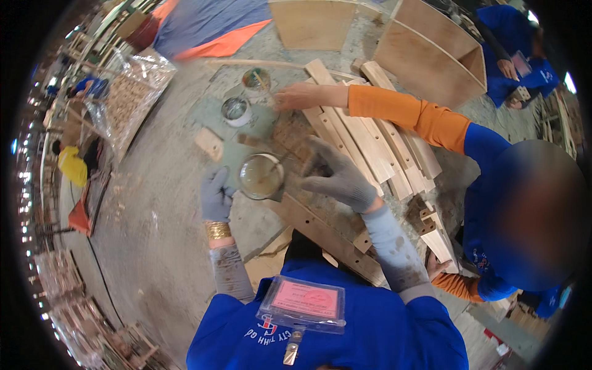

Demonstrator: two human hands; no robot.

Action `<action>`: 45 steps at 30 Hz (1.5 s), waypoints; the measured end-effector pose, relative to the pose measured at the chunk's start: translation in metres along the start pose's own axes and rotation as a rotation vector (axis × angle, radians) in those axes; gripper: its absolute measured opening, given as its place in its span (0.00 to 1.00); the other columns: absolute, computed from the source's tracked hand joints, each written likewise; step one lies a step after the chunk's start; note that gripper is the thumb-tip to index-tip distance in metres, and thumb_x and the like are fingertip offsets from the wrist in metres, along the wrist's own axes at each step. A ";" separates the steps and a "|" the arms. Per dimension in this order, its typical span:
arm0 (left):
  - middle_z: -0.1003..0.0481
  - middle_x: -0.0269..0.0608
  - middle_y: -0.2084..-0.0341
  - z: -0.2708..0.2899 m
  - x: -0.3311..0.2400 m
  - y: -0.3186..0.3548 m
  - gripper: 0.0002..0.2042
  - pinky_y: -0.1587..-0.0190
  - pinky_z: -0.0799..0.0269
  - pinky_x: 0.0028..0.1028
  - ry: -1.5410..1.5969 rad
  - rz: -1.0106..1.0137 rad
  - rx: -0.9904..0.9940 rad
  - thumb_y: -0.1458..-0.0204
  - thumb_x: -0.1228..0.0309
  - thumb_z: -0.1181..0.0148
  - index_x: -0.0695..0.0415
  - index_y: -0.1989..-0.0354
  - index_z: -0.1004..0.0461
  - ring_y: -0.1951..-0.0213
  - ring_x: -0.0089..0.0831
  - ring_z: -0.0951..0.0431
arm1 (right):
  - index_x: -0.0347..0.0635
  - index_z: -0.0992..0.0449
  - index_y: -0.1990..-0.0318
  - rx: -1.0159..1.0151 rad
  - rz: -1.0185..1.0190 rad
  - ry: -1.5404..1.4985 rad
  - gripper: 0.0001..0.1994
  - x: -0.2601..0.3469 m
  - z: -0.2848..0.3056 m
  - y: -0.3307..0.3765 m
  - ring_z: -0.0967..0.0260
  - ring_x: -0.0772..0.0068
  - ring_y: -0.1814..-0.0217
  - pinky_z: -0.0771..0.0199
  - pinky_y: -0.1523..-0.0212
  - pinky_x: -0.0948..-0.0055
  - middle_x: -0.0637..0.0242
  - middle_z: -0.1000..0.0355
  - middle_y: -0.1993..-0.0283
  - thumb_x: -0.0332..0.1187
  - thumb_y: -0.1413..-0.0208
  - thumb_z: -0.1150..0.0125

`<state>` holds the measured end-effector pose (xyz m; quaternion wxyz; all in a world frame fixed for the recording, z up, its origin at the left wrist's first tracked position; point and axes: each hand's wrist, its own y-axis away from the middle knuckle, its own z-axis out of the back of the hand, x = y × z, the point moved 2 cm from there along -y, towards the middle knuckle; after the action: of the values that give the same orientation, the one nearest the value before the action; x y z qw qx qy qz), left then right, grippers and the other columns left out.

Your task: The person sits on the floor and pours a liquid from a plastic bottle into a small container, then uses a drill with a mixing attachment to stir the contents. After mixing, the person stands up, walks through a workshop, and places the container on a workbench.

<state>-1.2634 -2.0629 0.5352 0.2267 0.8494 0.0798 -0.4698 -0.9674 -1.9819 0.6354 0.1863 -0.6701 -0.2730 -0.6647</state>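
Observation:
My left hand (216,196), in a grey glove, is closed with curled fingers just left of a round bowl (261,177) of cloudy, brownish liquid. Whatever those fingers may hold is too small to make out. On the bowl's other side is my right hand (343,176), also gloved, its fingers bent. A thin stick (283,158) slants out of the bowl toward it, blurred; I cannot tell whether the hand holds it. Below the right hand lies a long wooden board (327,235) with drilled holes. A small wood block (209,143) lies beyond my left hand.
A co-worker's orange-sleeved arm (407,111) reaches from the right over several stacked wood pieces (357,139) toward a jar (256,80). A white tub (236,111) stands nearby. The co-worker's other hand (436,267) holds a wood piece (439,242). Plywood boxes (431,55) stand behind.

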 end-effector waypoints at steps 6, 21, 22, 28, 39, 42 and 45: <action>0.23 0.38 0.69 -0.056 0.047 0.062 0.08 0.76 0.26 0.19 -0.099 0.064 0.068 0.47 0.75 0.43 0.61 0.59 0.27 0.74 0.20 0.23 | 0.35 0.32 0.46 -0.114 -0.022 -0.229 0.19 -0.004 0.015 0.094 0.34 0.85 0.64 0.32 0.64 0.83 0.71 0.28 0.63 0.28 0.45 0.40; 0.24 0.35 0.73 -0.166 0.123 0.170 0.11 0.76 0.29 0.18 -0.347 -0.009 0.056 0.49 0.71 0.39 0.64 0.60 0.26 0.76 0.19 0.27 | 0.41 0.25 0.63 -0.286 0.439 0.625 0.07 -0.002 0.055 0.275 0.27 0.55 0.69 0.28 0.69 0.65 0.59 0.26 0.68 0.29 0.50 0.38; 0.25 0.34 0.73 -0.171 0.126 0.167 0.12 0.76 0.30 0.18 -0.413 -0.031 0.076 0.50 0.70 0.38 0.63 0.60 0.25 0.77 0.18 0.28 | 0.42 0.25 0.63 -0.293 0.430 0.631 0.07 -0.004 0.054 0.281 0.27 0.55 0.69 0.28 0.70 0.65 0.59 0.26 0.68 0.29 0.50 0.38; 0.26 0.31 0.75 -0.200 0.141 0.149 0.10 0.77 0.33 0.18 -0.390 0.016 0.185 0.50 0.69 0.37 0.60 0.62 0.25 0.78 0.16 0.30 | 0.43 0.25 0.63 -0.403 0.399 0.730 0.08 -0.009 0.056 0.304 0.27 0.54 0.68 0.27 0.69 0.64 0.59 0.26 0.67 0.31 0.52 0.36; 0.24 0.33 0.74 -0.250 0.156 0.143 0.09 0.76 0.29 0.19 -0.377 0.124 0.281 0.49 0.70 0.38 0.61 0.63 0.24 0.76 0.18 0.26 | 0.42 0.25 0.63 -0.523 0.328 0.834 0.09 -0.007 0.045 0.314 0.28 0.56 0.65 0.28 0.66 0.61 0.60 0.26 0.65 0.31 0.53 0.37; 0.24 0.34 0.75 -0.257 0.161 0.142 0.09 0.76 0.29 0.19 -0.327 0.140 0.289 0.48 0.71 0.39 0.62 0.62 0.24 0.77 0.19 0.26 | 0.41 0.25 0.62 -0.535 0.307 0.850 0.10 -0.009 0.044 0.315 0.28 0.56 0.65 0.28 0.66 0.61 0.59 0.27 0.65 0.30 0.53 0.37; 0.24 0.35 0.75 -0.259 0.164 0.140 0.08 0.77 0.29 0.19 -0.349 0.131 0.320 0.48 0.72 0.40 0.63 0.62 0.25 0.77 0.19 0.26 | 0.40 0.25 0.61 -0.547 0.299 0.864 0.11 -0.009 0.042 0.316 0.28 0.55 0.65 0.28 0.66 0.62 0.59 0.27 0.65 0.29 0.53 0.38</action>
<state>-0.9282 -2.0805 0.5602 0.1294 0.7838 -0.0911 -0.6005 -0.7400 -2.2041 0.6598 0.1927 -0.3909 0.1103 -0.8933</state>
